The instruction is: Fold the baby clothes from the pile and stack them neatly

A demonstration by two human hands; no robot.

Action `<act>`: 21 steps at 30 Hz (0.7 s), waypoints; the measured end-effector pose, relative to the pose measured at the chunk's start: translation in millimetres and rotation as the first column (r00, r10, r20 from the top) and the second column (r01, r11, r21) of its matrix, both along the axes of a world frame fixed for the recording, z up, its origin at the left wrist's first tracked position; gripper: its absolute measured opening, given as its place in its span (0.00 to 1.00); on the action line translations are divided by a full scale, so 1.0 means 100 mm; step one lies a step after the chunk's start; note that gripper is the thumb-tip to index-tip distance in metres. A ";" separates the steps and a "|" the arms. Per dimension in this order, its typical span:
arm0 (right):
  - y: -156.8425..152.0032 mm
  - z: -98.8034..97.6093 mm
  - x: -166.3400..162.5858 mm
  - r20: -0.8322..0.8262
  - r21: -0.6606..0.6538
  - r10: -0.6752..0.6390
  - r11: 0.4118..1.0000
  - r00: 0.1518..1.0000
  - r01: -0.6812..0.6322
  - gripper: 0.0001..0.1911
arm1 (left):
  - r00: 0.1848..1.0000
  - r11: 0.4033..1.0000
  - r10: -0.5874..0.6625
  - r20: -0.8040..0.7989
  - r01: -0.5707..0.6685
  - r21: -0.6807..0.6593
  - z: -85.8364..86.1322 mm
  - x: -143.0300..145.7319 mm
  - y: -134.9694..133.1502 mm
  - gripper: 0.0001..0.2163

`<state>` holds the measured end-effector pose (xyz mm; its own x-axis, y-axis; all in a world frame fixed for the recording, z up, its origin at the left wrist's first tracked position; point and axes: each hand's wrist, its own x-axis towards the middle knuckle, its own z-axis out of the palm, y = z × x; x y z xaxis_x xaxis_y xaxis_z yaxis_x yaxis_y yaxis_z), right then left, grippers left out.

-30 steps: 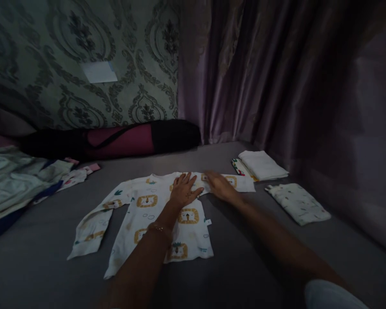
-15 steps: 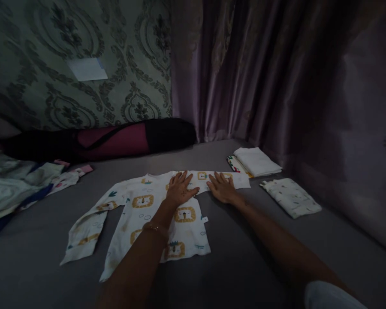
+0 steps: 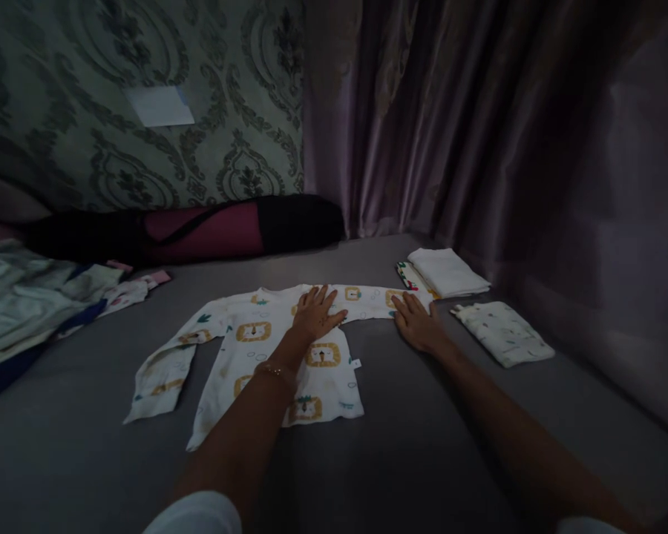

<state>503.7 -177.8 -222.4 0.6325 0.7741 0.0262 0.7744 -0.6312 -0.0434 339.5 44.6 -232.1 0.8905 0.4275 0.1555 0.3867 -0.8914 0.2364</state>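
Note:
A small white long-sleeved shirt [image 3: 278,356] printed with orange lion faces lies spread on the grey sheet. Its right-hand sleeve stretches out straight, while the left-hand one bends down toward me. My left hand [image 3: 318,313] rests flat near the shoulder of the straight sleeve, fingers spread. Close to that sleeve's cuff, my right hand [image 3: 417,322] presses down with fingers outstretched. My left forearm hides part of the shirt's front. A small white tag sticks out from the side seam.
Folded white cloth [image 3: 450,273] and a folded patterned garment [image 3: 504,334] lie at the right, near the purple curtain [image 3: 390,119]. Heaped clothes [image 3: 27,297] are at the left. A long black and maroon bag [image 3: 211,230] lies along the patterned wall.
My right hand has slid rightward along the sleeve to near its cuff. My left hand stays at the shoulder. The camera view has shifted slightly.

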 end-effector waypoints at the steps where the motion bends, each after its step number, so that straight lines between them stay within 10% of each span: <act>1: 0.01 -0.01 0.00 0.006 0.007 -0.001 1.000 1.000 0.001 0.28 | 1.000 1.000 -0.001 0.006 0.001 0.011 0.00 0.00 -0.01 0.29; 11: -0.01 -0.05 0.05 -0.003 -0.004 -0.003 1.000 1.000 0.003 0.28 | 0.974 0.993 0.071 0.215 -0.089 0.075 0.38 -0.34 -0.19 0.19; 16: -0.03 -0.06 0.06 0.090 0.067 0.016 0.997 0.996 -0.022 0.28 | 0.982 0.993 0.097 0.162 -0.106 0.049 0.55 -1.24 -0.14 0.14; 21: 0.04 0.01 -0.25 0.210 0.176 0.148 0.967 0.966 -0.186 0.27 | 0.908 0.917 0.397 0.132 -0.398 -0.024 0.53 -2.22 -0.04 0.14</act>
<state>478.4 -174.0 -221.0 0.4624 0.8366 0.2936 0.8737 -0.4863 0.0097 117.1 40.6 -179.4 0.6183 0.7411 0.2618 0.6748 -0.6713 0.3066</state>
